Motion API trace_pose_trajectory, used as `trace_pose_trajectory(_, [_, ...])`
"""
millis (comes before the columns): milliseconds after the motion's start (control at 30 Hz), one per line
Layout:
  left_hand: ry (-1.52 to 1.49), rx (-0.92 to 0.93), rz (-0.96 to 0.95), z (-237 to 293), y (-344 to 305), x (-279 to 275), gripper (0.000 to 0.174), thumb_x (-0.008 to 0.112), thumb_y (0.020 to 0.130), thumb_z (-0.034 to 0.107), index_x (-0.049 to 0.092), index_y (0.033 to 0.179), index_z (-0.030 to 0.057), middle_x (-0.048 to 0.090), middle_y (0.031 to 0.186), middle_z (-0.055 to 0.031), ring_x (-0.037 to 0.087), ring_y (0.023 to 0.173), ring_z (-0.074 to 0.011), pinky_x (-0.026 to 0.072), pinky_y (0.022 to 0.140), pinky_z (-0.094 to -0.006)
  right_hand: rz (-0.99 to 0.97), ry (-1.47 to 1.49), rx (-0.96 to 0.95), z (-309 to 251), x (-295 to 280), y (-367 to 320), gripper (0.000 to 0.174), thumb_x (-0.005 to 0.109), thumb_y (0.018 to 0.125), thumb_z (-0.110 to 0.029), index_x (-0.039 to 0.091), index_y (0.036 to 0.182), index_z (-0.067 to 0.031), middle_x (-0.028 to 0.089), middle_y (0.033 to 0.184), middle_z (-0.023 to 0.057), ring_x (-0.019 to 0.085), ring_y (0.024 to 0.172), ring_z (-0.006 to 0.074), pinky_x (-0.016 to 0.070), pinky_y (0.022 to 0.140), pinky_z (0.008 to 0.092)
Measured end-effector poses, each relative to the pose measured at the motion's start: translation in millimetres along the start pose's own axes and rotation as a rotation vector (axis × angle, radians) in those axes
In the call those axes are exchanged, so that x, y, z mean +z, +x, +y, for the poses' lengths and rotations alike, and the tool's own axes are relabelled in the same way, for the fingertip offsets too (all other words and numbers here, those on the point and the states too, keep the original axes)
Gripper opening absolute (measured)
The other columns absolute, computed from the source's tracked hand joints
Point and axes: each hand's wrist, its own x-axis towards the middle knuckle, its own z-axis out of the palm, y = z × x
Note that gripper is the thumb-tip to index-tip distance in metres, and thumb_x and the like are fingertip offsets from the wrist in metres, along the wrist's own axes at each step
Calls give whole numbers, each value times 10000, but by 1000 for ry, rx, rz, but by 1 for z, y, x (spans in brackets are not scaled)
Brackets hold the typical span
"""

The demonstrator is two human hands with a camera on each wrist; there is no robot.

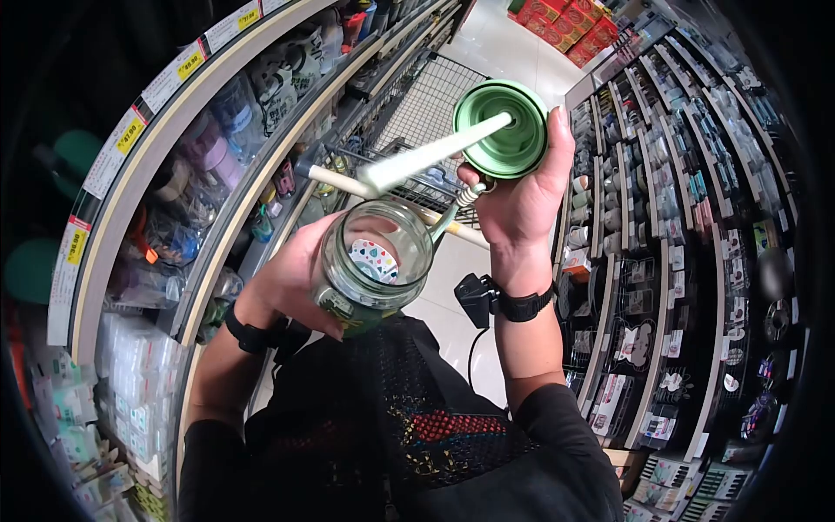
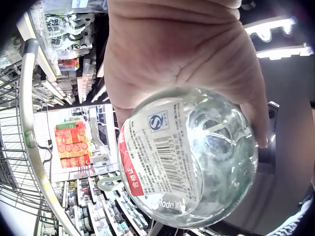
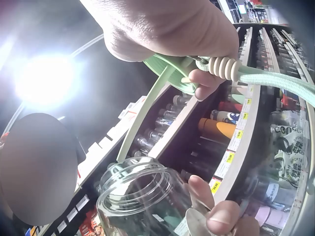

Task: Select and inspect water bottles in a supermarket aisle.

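A clear greenish bottle (image 1: 374,261), its mouth uncovered, is gripped around its side by my left hand (image 1: 300,270). In the left wrist view the bottle's base (image 2: 162,152) carries a printed label, with the left hand (image 2: 182,59) curled over it. My right hand (image 1: 531,191) holds the green lid (image 1: 501,130), its underside facing the head camera; a pale straw (image 1: 435,155) sticks out from the lid above the bottle mouth. In the right wrist view a green cord (image 3: 275,81) with beige rings hangs by the right hand (image 3: 172,29), and the straw (image 3: 142,118) reaches near the bottle rim (image 3: 142,184).
A wire shopping cart (image 1: 430,104) with a pale handle stands just beyond the bottle. Shelves of bottles and bags with price tags (image 1: 130,130) run along the left, and stocked shelves (image 1: 639,217) along the right. Red boxes (image 1: 570,26) are stacked at the far end.
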Motion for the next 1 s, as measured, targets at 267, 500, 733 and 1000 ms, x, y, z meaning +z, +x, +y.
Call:
trace_pose_trajectory(267, [-335, -131, 176, -1, -2, 13, 1168, 1018, 428, 233, 428, 1399, -39, 594, 1322, -100, 582, 1198, -179, 448, 1079, -354, -30, 28, 12, 4, -7, 1, 544, 418, 996, -570, 622, 1142, -87, 693, 984, 74, 668, 785, 185, 476, 489, 301])
trace_pose_trajectory(500, [-620, -152, 210, 1, 0, 18, 1196, 1025, 429, 251, 409, 1408, -55, 594, 1318, -122, 588, 1203, -193, 448, 1084, -373, -45, -4, 21, 8, -9, 1, 531, 436, 995, -551, 623, 1141, -76, 690, 976, 75, 654, 768, 168, 452, 485, 290])
trace_pose_trajectory(733, [-322, -151, 204, 8, -2, 1, 1170, 1018, 485, 289, 400, 1416, -55, 582, 1328, -113, 577, 1213, -198, 441, 1085, -369, 30, -174, -17, 15, -14, 1, 509, 455, 993, -538, 620, 1154, -84, 694, 978, 64, 668, 739, 138, 458, 506, 251])
trace_pose_trajectory(1000, [-214, -80, 183, 8, -2, 3, 1178, 1023, 489, 279, 393, 1431, -40, 557, 1354, -96, 535, 1249, -175, 414, 1098, -353, 116, -215, -76, 20, -8, 2, 499, 476, 1001, -532, 555, 1199, -81, 670, 986, 61, 659, 711, 124, 437, 537, 212])
